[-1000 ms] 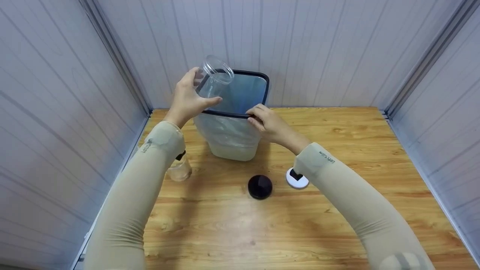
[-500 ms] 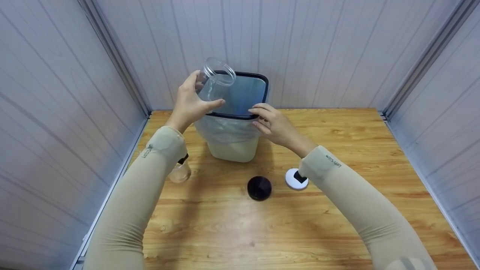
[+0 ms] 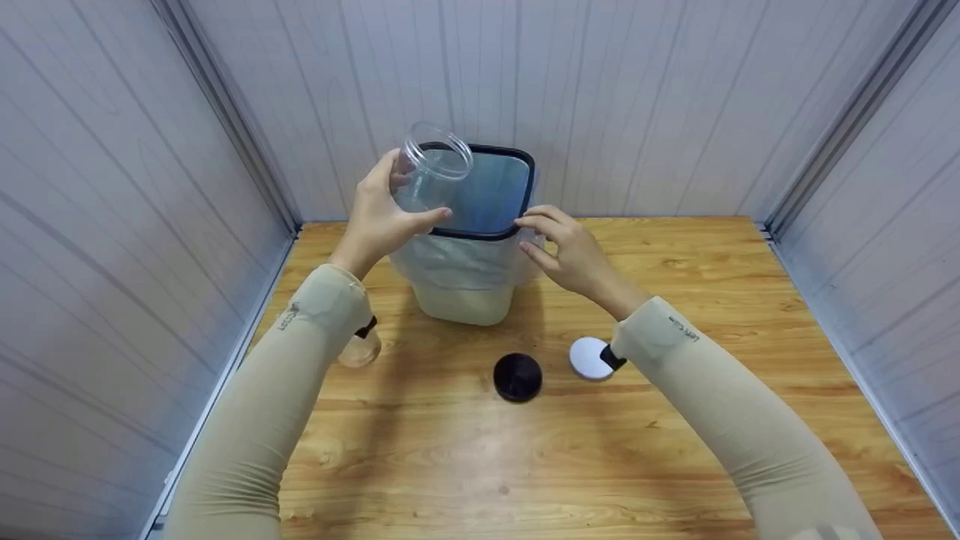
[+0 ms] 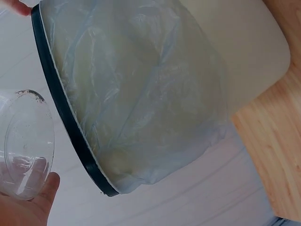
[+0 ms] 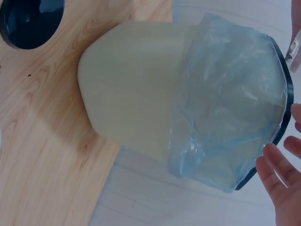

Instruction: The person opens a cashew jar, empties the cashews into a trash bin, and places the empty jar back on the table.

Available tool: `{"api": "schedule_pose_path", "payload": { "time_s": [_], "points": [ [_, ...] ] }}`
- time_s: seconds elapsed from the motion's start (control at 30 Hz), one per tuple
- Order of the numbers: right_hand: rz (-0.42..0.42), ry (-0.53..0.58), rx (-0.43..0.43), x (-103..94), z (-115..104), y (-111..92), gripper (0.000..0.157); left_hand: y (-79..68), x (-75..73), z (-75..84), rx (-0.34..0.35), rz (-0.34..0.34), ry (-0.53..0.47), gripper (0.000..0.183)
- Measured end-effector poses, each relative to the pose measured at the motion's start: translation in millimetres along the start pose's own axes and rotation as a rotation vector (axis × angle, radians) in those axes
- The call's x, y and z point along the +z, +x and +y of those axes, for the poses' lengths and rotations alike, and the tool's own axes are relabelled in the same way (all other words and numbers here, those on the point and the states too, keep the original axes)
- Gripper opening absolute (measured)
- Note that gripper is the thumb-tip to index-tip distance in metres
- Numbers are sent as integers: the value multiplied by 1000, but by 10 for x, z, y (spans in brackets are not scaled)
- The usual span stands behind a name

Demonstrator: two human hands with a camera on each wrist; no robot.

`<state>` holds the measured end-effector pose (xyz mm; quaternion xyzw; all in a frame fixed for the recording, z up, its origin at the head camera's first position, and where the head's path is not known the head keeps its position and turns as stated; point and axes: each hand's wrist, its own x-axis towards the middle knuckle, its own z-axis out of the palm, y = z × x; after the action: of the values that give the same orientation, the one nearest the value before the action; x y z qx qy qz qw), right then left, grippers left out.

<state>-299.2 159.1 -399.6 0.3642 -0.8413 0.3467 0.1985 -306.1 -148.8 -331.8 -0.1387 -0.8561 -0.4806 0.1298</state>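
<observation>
In the head view my left hand (image 3: 379,217) grips a clear plastic jar (image 3: 429,187) between thumb and fingers. The jar is tilted, its threaded mouth upward, over the left side of a bin (image 3: 465,306) with a black rim (image 3: 480,235). A thin translucent bag (image 3: 457,262) lines the bin and folds down outside it. My right hand (image 3: 574,255) is at the bin's front right corner, fingertips by the rim, thumb spread apart from them. The right wrist view shows its fingers (image 5: 275,174) loosely extended beside the bag's edge. The left wrist view shows the jar's base (image 4: 28,146).
On the wooden table (image 3: 480,450) in front of the bin lie a black round lid (image 3: 517,377) and a white round lid (image 3: 589,358). Another clear container (image 3: 360,351) stands at left, partly hidden by my left sleeve. Panelled walls (image 3: 600,105) enclose the table.
My right hand has slid right along the front rim to the corner, its fingers loosening from their grip. The left hand and jar have dropped slightly. The bag's outer fold now spreads wider at right.
</observation>
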Motion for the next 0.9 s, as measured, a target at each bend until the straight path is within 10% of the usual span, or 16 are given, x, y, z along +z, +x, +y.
{"api": "schedule_pose_path", "payload": {
  "time_s": [0.9],
  "points": [
    [-9, -34, 75, -168, 125, -168, 30, -261, 85, -128, 48, -8, -88, 94]
  ]
}}
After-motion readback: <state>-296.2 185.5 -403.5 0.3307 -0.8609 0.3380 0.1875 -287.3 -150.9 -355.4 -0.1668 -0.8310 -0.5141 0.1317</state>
